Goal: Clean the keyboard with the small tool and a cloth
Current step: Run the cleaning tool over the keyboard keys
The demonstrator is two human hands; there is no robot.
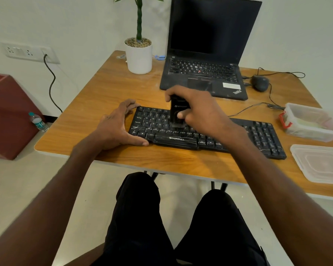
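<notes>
Keyboard, black plastic, full-width (206, 131), lay long axis left-right on your wooden surface (96, 93). Your right hand (198, 110) gripped the small black upright tool (178, 112), tip down on the middle keys; your left hand (117, 125), spread, braced its left end.

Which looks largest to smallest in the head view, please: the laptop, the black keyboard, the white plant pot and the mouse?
1. laptop
2. black keyboard, partly hidden by the right hand
3. white plant pot
4. mouse

The laptop lies farther away, so its lead is safe.

Wooden table (96, 89) carries keyboard (258, 135), laptop (204, 73), mouse (260, 83), plant pot (139, 58), plastic box (311, 121), lid (321, 164).
</notes>
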